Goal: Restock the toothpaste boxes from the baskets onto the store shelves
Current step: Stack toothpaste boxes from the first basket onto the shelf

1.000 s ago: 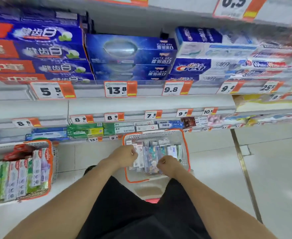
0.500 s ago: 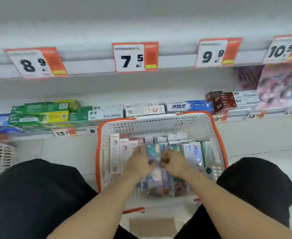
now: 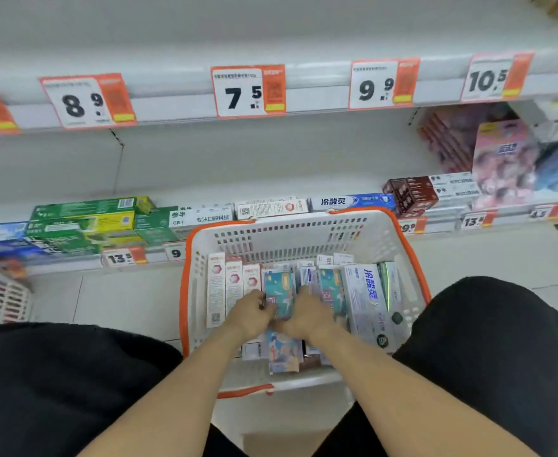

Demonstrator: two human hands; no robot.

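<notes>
While both forearms reached down between the knees, the left hand [image 3: 249,316] and the right hand [image 3: 304,316] met over a teal illustrated toothpaste box [image 3: 281,293] standing upright in the middle of the white basket [image 3: 291,235] with its orange rim. The fingers of each hand were curled around that box, the left on its left edge and the right on its right edge, and the box sat between the two sets of knuckles.

Inside the basket, left of the gripped box, three white boxes with red hexagon marks [image 3: 233,285] stood on end against the left wall. Right of it stood another teal box [image 3: 332,290], then a large pale box with blue characters [image 3: 366,298] leaning toward the right wall. More boxes lay flat at the near end of the basket, just below the hands [image 3: 284,354].

Beyond the far wall of the basket, the bottom shelf held green and yellow boxes [image 3: 86,219] to the left, a white box with a printed code [image 3: 271,209] directly behind, a blue-and-white box [image 3: 353,202] beside that, and dark brown boxes [image 3: 411,194] to the right. Above the basket, price tags reading 8.9 [image 3: 84,102], 7.5 [image 3: 246,92], 9.9 [image 3: 381,84] and 10.5 [image 3: 495,77] hung on the upper shelf edge [image 3: 178,108]. A second basket's corner [image 3: 0,291] showed well to the left.
</notes>
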